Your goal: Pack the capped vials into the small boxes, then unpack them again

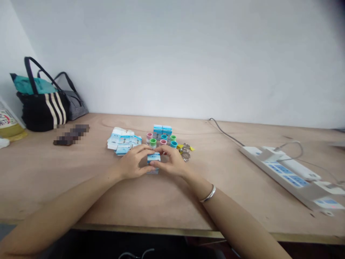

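A small blue-and-white carton (153,157) is held between my two hands, just above or on the table. My left hand (136,162) grips its left side, with fingers over the far edge and thumb at the near side. From the right, my right hand (171,160) pinches the same carton, its thumb on the front face. Right behind them stand several small jars with green, pink and blue rims, among them a green-rimmed jar (153,142). Flattened blue-and-white cartons (122,139) lie in a pile left of the jars. Round metal pieces (185,154) with yellow bits lie to the right.
Behind the jars is a banded stack of blue cartons (162,130). A white power strip (288,176) with a grey cable lies at the right. Bags (44,108) and a dark, pixelated object (71,135) are at the left.
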Motion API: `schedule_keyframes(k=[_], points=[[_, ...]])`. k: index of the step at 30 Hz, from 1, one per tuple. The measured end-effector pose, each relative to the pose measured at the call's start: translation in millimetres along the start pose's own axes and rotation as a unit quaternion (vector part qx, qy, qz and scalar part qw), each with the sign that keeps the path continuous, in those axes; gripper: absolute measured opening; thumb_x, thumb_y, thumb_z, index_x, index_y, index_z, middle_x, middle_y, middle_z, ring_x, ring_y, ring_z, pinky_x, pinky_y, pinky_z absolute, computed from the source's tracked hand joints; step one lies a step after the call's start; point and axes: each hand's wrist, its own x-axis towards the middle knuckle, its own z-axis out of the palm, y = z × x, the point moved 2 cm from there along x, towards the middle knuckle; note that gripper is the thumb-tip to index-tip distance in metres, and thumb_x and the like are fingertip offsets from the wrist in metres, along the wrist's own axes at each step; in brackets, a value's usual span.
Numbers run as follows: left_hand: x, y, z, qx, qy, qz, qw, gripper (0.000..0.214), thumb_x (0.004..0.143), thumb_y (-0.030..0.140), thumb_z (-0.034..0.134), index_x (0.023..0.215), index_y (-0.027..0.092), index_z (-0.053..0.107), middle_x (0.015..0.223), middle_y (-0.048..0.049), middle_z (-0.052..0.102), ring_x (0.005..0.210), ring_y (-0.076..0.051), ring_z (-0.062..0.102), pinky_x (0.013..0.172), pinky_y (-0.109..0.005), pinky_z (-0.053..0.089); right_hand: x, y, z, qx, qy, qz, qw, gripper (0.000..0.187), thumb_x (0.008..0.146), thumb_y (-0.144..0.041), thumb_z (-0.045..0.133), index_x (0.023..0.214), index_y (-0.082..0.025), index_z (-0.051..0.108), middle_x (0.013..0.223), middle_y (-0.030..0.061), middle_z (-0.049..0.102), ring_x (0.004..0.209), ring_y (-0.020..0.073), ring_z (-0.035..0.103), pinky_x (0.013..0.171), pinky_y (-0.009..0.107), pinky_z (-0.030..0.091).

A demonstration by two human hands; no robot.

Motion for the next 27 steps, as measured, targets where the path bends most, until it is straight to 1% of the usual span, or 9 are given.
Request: schedule_keyframes(k=[3,7,10,12,15,18,20,23,27], points=[[-3,-1,7.3,-0.013,0.031,-0.005,0.999,0.041,0.079,0.035,0.061,0.116,0.023,0.048,0.114,-0.0081,0.058,0.109,-0.022,0.055,0.094,-0.038,0.045,1,-2,-3,-0.006,0.008,-0.002,1.000,0.036,0.072,-0.047,0.067,0.093,-0.018,0.067,0.088,0.0063,0.068,0.079,0.0180,0.059,0.074,0.030,0.044],[-9,-8,14.5,-0.033,0.078,-0.042,0.996,0.069,0.074,0.036,0.067,0.131,0.026,0.029,0.118,-0.0084,0.056,0.110,-0.024,0.056,0.092,-0.041,0.047,3,-5,-7,-0.024,0.009,0.000,1.000,0.035,0.078,-0.049,0.059,0.093,-0.018,0.070,0.084,0.0069,0.070,0.077,0.0180,0.060,0.072,0.028,0.044],[-12,-10,18.2,-0.049,0.098,-0.050,0.993,0.079,0.073,0.034,0.069,0.134,0.028,0.019,0.121,-0.0091,0.054,0.111,-0.024,0.056,0.093,-0.042,0.047,6,-7,-7,-0.065,-0.002,-0.020,0.998,0.037,0.083,-0.050,0.053,0.093,-0.019,0.071,0.079,0.0070,0.070,0.071,0.0163,0.058,0.068,0.027,0.042],[-13,-10,20.1,-0.052,0.107,-0.045,0.992,0.079,0.072,0.034,0.069,0.133,0.029,0.018,0.122,-0.0099,0.052,0.110,-0.024,0.056,0.094,-0.044,0.047,8,-7,-7,-0.084,-0.005,-0.026,0.996,0.040,0.086,-0.050,0.048,0.084,-0.017,0.071,0.070,0.0060,0.067,0.065,0.0145,0.056,0.064,0.025,0.040],[-14,-8,22.2,-0.061,0.116,-0.025,0.991,0.077,0.072,0.034,0.069,0.131,0.028,0.020,0.124,-0.0106,0.048,0.105,-0.023,0.058,0.093,-0.044,0.048,10,-2,-4,-0.074,0.040,0.036,0.996,0.051,0.089,-0.051,0.038,0.065,-0.015,0.065,0.052,0.0019,0.054,0.052,0.0116,0.049,0.053,0.023,0.035],[-12,-7,21.4,-0.071,0.128,-0.011,0.989,0.071,0.071,0.033,0.070,0.127,0.026,0.027,0.122,-0.0098,0.047,0.104,-0.022,0.058,0.092,-0.042,0.049,9,3,-2,0.006,0.110,0.111,0.988,0.040,0.088,-0.049,0.041,0.090,-0.015,0.061,0.054,-0.0005,0.054,0.049,0.0120,0.049,0.050,0.023,0.036],[-10,-6,19.3,-0.062,0.126,-0.022,0.990,0.063,0.069,0.033,0.071,0.121,0.025,0.035,0.120,-0.0096,0.047,0.108,-0.023,0.055,0.091,-0.041,0.049,7,2,-4,0.033,0.161,0.122,0.979,0.036,0.086,-0.046,0.047,0.105,-0.016,0.054,0.061,-0.0005,0.057,0.053,0.0131,0.052,0.052,0.024,0.039],[-7,-7,17.1,-0.066,0.102,-0.057,0.991,0.057,0.066,0.035,0.073,0.114,0.024,0.044,0.117,-0.0090,0.051,0.108,-0.024,0.055,0.090,-0.040,0.049,3,-8,-12,-0.010,0.193,0.037,0.980,0.024,0.083,-0.042,0.053,0.090,-0.019,0.056,0.069,0.0026,0.057,0.064,0.0150,0.054,0.061,0.027,0.043],[-7,-9,17.4,-0.101,0.077,-0.100,0.987,0.062,0.065,0.040,0.074,0.117,0.023,0.046,0.111,-0.0067,0.059,0.099,-0.023,0.059,0.087,-0.039,0.049,1,-25,-16,-0.094,0.047,-0.132,0.986,0.022,0.085,-0.037,0.054,0.077,-0.020,0.064,0.087,0.0070,0.062,0.084,0.0188,0.053,0.080,0.035,0.039]])
